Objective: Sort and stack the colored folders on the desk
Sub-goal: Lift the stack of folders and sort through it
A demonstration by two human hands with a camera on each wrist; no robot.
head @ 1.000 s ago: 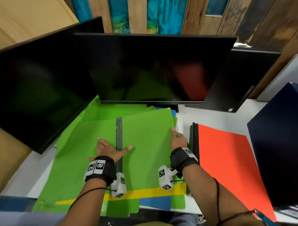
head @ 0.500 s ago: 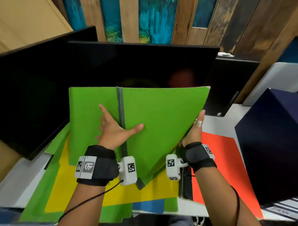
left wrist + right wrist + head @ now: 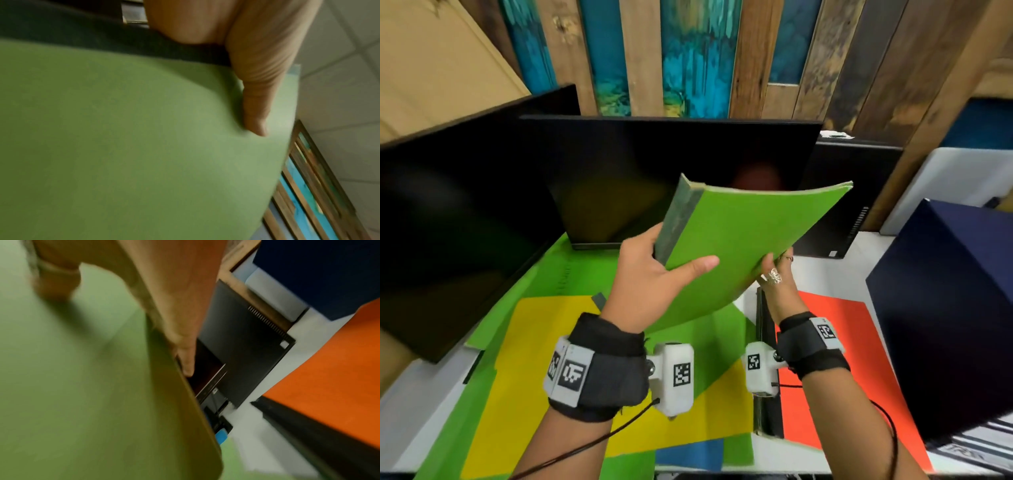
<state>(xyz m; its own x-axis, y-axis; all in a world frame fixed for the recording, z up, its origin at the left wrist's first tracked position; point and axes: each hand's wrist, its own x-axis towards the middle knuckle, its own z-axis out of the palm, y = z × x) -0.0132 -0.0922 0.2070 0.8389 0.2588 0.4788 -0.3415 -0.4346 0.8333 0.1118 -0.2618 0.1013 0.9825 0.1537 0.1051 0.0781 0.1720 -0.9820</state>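
A green folder (image 3: pixel 736 240) with a dark grey spine is folded closed and held in the air above the desk. My left hand (image 3: pixel 664 270) grips it at the spine, thumb lying across its cover (image 3: pixel 144 146). My right hand (image 3: pixel 777 274) pinches its lower right edge (image 3: pixel 102 386). Below on the desk lie a yellow folder (image 3: pixel 544 359), more green folders (image 3: pixel 534 274), a blue folder (image 3: pixel 688 455) peeking out at the front, and an orange folder (image 3: pixel 835 359) with a black spine at the right.
Two dark monitors (image 3: pixel 619 171) stand close behind the folders, one angled at the left (image 3: pixel 448 222). A black computer case (image 3: pixel 852 192) and a dark blue box (image 3: pixel 948 308) crowd the right side. White desk (image 3: pixel 822 270) shows between them.
The green folder lay open flat on the pile, was lifted upright, and is now folded closed and tilted in the air. The yellow folder beneath it is uncovered.
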